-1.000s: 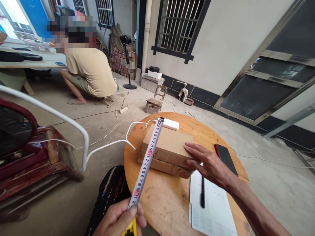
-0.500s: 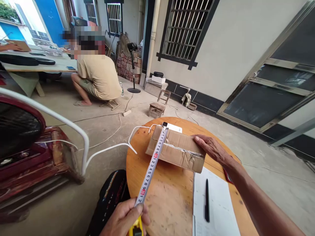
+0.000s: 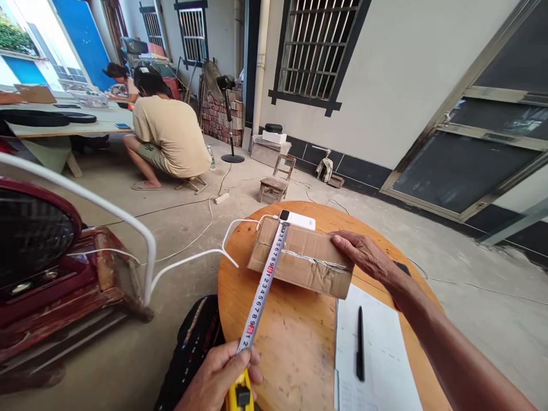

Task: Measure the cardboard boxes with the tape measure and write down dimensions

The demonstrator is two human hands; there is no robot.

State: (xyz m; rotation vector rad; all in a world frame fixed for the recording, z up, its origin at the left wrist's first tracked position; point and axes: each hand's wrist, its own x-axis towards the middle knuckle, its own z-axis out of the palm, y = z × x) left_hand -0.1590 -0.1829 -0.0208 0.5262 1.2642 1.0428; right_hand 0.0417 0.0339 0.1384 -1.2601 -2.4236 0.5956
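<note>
My left hand (image 3: 229,371) grips a yellow tape measure (image 3: 240,394), thumb on the blade near its mouth. The drawn-out blade (image 3: 263,285) runs up and away over the round table and lies across the left part of a cardboard box (image 3: 314,248), its end at the box's far edge. My right hand (image 3: 362,254) holds the box at its right end, thumb on top; its other fingers are largely hidden behind the box. The box's top has a torn, whitish seam, and the box sits slightly tilted above the tabletop.
On the round wooden table (image 3: 291,342) lie paper sheets (image 3: 385,342) with a black pen (image 3: 360,342), and a white device (image 3: 302,220) with a cable behind the box. A red-framed machine (image 3: 38,240) stands at left. Beyond, a person (image 3: 171,131) sits at a long table (image 3: 107,123).
The box and my right hand have shifted slightly left in view. The tape still lies across the box, and both hands keep their holds.
</note>
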